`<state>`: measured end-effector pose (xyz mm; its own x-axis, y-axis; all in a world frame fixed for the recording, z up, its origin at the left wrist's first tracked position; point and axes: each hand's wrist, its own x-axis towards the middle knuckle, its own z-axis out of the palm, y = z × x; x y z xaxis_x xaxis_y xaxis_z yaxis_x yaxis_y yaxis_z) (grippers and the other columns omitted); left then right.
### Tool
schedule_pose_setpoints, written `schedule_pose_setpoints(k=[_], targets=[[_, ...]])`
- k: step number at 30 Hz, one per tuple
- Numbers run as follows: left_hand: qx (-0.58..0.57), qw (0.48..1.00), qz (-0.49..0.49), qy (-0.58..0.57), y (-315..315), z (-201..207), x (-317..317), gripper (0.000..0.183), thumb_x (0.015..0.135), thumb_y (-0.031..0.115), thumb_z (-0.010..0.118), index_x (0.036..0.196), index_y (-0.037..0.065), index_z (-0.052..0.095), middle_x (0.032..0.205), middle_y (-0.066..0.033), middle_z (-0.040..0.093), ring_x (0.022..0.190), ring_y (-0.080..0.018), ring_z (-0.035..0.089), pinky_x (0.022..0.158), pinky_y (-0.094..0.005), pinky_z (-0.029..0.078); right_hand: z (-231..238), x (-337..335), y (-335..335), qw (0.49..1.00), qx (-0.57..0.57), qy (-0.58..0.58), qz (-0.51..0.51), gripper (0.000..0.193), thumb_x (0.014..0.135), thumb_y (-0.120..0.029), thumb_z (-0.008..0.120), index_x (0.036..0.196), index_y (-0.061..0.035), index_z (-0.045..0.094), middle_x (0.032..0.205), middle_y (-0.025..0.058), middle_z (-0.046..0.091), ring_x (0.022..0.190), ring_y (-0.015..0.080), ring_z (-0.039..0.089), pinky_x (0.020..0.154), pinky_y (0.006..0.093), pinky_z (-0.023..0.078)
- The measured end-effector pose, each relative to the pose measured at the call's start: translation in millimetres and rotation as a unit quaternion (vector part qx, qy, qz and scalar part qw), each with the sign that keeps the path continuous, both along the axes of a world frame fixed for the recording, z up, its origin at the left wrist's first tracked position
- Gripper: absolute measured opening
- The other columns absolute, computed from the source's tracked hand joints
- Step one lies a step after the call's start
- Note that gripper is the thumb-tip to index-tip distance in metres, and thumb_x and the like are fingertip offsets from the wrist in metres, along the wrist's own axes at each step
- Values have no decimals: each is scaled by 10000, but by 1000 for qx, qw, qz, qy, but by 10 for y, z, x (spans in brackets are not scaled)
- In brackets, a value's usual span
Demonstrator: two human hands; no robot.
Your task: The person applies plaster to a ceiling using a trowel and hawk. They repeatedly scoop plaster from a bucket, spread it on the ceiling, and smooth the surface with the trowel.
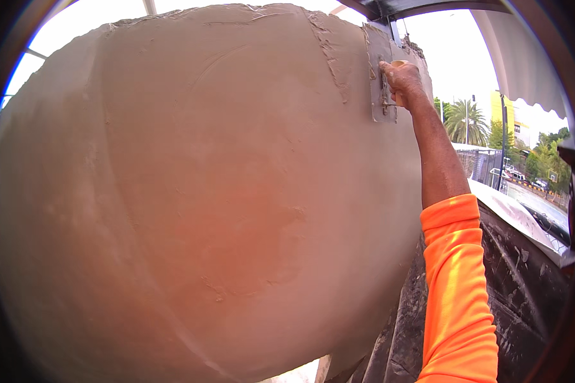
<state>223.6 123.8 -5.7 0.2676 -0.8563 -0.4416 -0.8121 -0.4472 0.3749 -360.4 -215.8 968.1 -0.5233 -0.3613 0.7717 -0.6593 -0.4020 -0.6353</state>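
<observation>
My right hand (404, 83) reaches up to the top right, its fingers wrapped round the handle of a plastering trowel (377, 60). The trowel's long flat blade stands upright against the wall, and wet plaster clings to its left edge. Grey-brown plaster covers the broad wall (204, 159), mostly smooth. A rough ridge of plaster (329, 57) runs down just left of the trowel. Shallow curved marks and small rough spots show elsewhere on the surface. My left hand is outside the picture.
A dark metal beam (415, 7) crosses above the trowel. Black sheeting (517, 287) hangs at the lower right, beside my orange sleeve (457, 287). The wall's top edge is uneven. Beyond are a palm tree (466, 121), a fence (482, 163) and a yellow building.
</observation>
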Motion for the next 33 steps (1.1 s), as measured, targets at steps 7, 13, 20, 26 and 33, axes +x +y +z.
schedule_pose_setpoints(k=[7,13,20,26,33], targets=[[39,999,4,9,125,-31,165,424,864,389,580,1064,34,700,1128,-241,707,1074,-415,669,938,-488,539,-75,897,212,991,4,28,134,469,908,-373,770,1176,-25,606,714,7,545,549,82,509,441,273,469],[-21,999,22,37,-60,-101,204,414,863,390,587,1063,48,704,1118,-231,714,1083,-401,670,943,-474,539,179,1807,504,963,8,191,191,331,896,-338,790,971,-34,683,694,15,551,562,85,504,433,285,393],[-83,989,37,117,-309,-94,139,433,867,374,611,1169,77,700,1159,-190,724,1122,-353,671,998,-413,526,-509,2722,779,887,-20,448,114,186,862,-232,749,927,-63,704,800,154,730,701,284,715,681,422,589],[-111,991,35,70,-222,153,103,373,878,339,577,1140,115,718,1195,-156,716,1120,-337,667,981,-414,542,-1784,2751,988,791,97,597,85,153,848,-116,695,937,-34,600,723,152,695,722,345,719,617,460,567],[-101,991,45,78,160,366,39,405,818,348,617,1106,87,732,1152,-183,724,1094,-358,672,986,-432,529,-3898,2256,922,717,47,686,114,135,872,-194,662,848,-108,561,651,89,638,573,242,682,443,408,514]])
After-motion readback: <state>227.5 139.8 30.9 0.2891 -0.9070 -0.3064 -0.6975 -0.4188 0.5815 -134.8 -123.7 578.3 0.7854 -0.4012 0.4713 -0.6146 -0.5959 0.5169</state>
